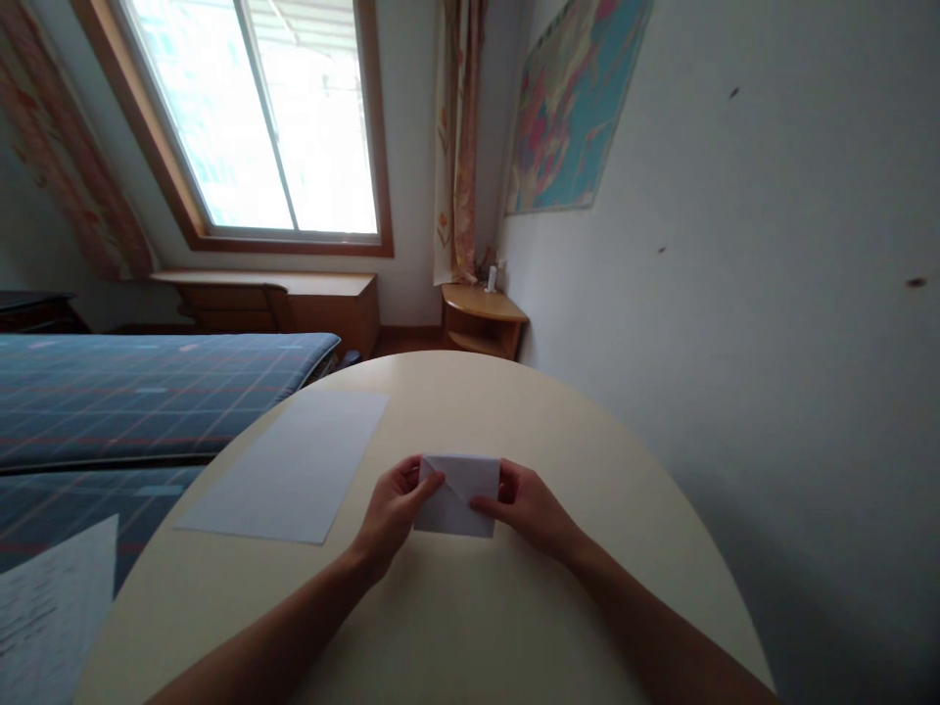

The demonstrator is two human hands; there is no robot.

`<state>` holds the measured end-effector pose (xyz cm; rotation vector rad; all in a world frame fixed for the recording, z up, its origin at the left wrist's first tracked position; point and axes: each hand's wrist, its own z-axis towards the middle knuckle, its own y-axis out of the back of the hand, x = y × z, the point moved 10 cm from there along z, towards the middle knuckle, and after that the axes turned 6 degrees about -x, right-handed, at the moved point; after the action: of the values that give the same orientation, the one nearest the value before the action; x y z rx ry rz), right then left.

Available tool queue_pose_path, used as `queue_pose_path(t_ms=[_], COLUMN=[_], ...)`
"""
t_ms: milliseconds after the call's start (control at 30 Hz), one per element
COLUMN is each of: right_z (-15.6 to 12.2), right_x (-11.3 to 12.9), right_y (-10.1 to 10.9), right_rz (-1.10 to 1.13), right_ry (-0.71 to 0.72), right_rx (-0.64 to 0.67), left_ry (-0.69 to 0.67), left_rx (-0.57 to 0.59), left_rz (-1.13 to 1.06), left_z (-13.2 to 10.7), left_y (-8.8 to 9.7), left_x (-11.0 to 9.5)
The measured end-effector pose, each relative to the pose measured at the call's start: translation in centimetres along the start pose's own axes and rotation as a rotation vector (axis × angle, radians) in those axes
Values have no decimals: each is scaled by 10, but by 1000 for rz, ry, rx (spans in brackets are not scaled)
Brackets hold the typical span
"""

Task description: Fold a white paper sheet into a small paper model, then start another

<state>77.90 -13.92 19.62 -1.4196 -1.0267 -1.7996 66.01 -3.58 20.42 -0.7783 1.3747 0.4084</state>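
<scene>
A small folded sheet of white paper (462, 480) is held up between my two hands over the round table. Its front shows a slanting crease or flap edge. My left hand (397, 509) grips the left side, thumb pressed on the front and fingers curled behind. At the right side my right hand (533, 509) pinches it the same way, its thumb lying across the lower right part. The fingers behind the paper are partly hidden. To the left, a larger flat white sheet (294, 475) lies on the table.
The pale round tabletop (455, 401) spreads under my arms. A sheet with writing (55, 607) shows at the lower left. Beyond the table's left edge is a blue plaid mattress (147, 392). A wall (771, 343) runs along the right; a corner shelf (485, 305) stands behind.
</scene>
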Motion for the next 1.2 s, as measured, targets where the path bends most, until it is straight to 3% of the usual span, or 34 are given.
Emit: queue_pose_path(t_ms=[133, 333, 533, 767, 1200], right_z=[-4, -4, -5, -12, -18], right_x=[10, 22, 22, 36, 49], right_y=[-5, 6, 8, -1, -7], right_rz=[8, -67, -138, -190, -281], right_ry=[21, 91, 119, 206, 307], right_rx=[50, -59, -123, -100, -88], left_ry=[4, -11, -112, -202, -401], left_rx=[-1, 51, -21, -72, -58], left_rz=[51, 120, 233, 345, 700], left_z=[-1, -4, -4, -9, -22], left_y=[-1, -5, 0, 1, -4], left_x=[1, 2, -5, -14, -29])
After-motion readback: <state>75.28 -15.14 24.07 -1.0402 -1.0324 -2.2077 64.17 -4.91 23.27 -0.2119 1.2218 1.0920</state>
